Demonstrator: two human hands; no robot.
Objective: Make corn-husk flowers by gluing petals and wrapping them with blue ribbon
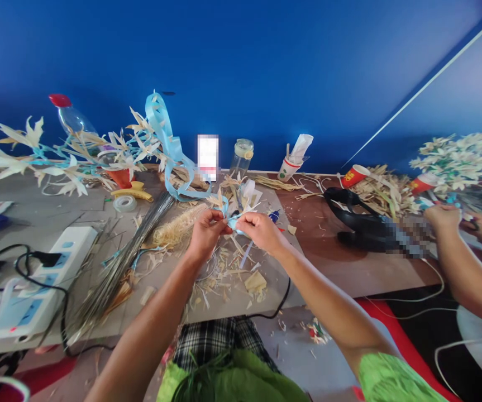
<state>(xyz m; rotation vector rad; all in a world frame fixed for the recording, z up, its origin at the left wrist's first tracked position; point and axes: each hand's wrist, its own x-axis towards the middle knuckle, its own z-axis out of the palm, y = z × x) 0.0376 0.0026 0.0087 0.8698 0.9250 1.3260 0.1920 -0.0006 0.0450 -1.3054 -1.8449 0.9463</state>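
Ribbon [233, 224] is pinched in the fingertips of 2 hands, left hand [207, 234] and right hand [262, 231] close together above scraps [256, 282] on the table [322, 273]. A slack pinch could let it loosen; the blue loop [173, 149], if pulled, could snag on flowers [148, 146] beside it.

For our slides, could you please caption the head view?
Left hand and right hand pinch blue ribbon over a littered table.

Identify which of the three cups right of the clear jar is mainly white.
The leftmost cup, nearest the jar, with pale paper sticking up; the middle cup by husks and the rightmost cup by white flowers are red.
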